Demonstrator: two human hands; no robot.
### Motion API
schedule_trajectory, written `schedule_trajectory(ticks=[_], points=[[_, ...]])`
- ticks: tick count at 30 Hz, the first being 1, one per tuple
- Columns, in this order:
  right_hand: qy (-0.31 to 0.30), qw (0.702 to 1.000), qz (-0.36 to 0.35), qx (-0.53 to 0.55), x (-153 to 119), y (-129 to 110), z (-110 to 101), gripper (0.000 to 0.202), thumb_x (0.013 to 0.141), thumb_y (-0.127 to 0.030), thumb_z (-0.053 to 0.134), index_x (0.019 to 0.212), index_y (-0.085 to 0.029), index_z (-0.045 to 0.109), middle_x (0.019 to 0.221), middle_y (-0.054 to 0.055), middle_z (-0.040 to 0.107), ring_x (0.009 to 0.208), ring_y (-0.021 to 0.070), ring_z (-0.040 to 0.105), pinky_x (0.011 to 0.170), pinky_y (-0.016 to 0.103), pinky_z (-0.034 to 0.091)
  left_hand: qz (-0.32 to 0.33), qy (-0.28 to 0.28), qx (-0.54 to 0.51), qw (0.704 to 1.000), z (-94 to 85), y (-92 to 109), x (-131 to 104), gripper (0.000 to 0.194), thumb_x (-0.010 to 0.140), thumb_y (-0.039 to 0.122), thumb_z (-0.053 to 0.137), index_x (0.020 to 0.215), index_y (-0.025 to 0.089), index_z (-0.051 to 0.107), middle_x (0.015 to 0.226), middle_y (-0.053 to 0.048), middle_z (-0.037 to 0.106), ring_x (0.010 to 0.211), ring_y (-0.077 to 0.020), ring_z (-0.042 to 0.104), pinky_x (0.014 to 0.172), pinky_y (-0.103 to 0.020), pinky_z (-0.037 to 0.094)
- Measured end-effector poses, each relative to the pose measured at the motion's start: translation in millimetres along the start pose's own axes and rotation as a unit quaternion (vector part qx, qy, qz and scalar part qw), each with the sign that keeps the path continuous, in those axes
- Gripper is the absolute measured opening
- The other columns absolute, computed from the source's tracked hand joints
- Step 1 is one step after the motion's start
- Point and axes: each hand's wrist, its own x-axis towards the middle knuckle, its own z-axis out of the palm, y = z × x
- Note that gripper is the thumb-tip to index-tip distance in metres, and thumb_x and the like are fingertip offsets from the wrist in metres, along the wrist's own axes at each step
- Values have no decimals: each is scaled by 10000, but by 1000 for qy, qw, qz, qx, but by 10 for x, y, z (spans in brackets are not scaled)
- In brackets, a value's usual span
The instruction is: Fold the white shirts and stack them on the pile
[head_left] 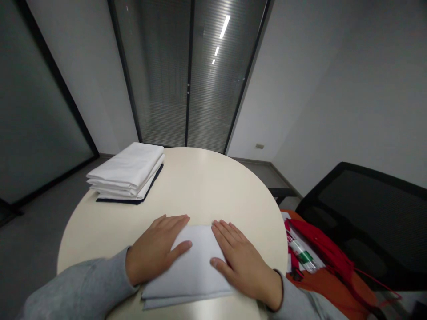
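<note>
A folded light grey cloth (196, 271) lies flat near the front edge of the round table, with its folded layers showing along the near side. My left hand (160, 246) rests on its left edge, fingers stretched out and the thumb lying on the fabric. On the opposite edge, my right hand (238, 260) lies flat, its fingers pointing away from me and its thumb on the cloth. Both hands are open and grasp nothing. Toward the table's far left sits a stack of folded white cloths (130, 166), with a dark folded piece (140, 200) at the bottom.
The round cream table (213, 186) fills the middle. Right of it stands a black mesh chair (370, 222) whose orange seat (350, 289) carries a red bag (320, 240) and a clear plastic bottle (303, 255). Glass panels (190, 80) with blinds stand behind the table.
</note>
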Motion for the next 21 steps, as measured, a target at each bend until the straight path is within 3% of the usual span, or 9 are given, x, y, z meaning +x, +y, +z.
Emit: schedule_trajectory(ticks=[3,6,9,14,17,21], points=[[0,999,7,48,169,39,-245,569,1011,-457,588,1505,-181,537,1522,128,582,1396,292,537,1214,491,382,45,-9,19,999,-9,238,-35,693,964,595,617,1533,217,498,1545,-121,571,1419,-341,524,1220,-645,324],[-20,993,9,112,441,167,-430,451,1006,-407,600,1403,-195,631,1310,99,724,1161,246,678,1046,392,503,146,-3,66,987,17,425,-161,858,868,695,689,1544,214,470,1608,-129,495,1456,-400,464,1205,-701,297],[-73,987,-14,144,726,284,-461,360,1012,-364,583,1291,-177,711,1185,96,768,1028,222,706,936,336,516,247,7,110,963,91,485,-264,636,924,561,693,1430,195,573,1489,-88,630,1337,-361,586,1117,-596,450],[-120,981,-22,153,968,252,-375,307,1024,-396,564,1135,-178,749,1001,67,784,868,189,690,771,291,480,250,79,129,956,175,392,-274,286,989,234,633,1272,210,668,1338,-15,734,1227,-277,660,1058,-464,505],[-119,982,5,144,986,206,-376,376,1043,-489,518,1101,-185,732,973,74,775,851,197,681,748,299,462,244,105,112,958,155,288,-195,278,1038,162,540,1271,228,675,1347,4,730,1247,-236,653,1096,-439,491],[-118,986,35,108,989,230,-373,425,1053,-523,487,1103,-167,714,1013,111,770,881,224,687,767,323,456,244,57,87,964,109,149,-77,351,1028,125,515,1329,236,658,1437,-1,677,1324,-240,620,1125,-453,499]])
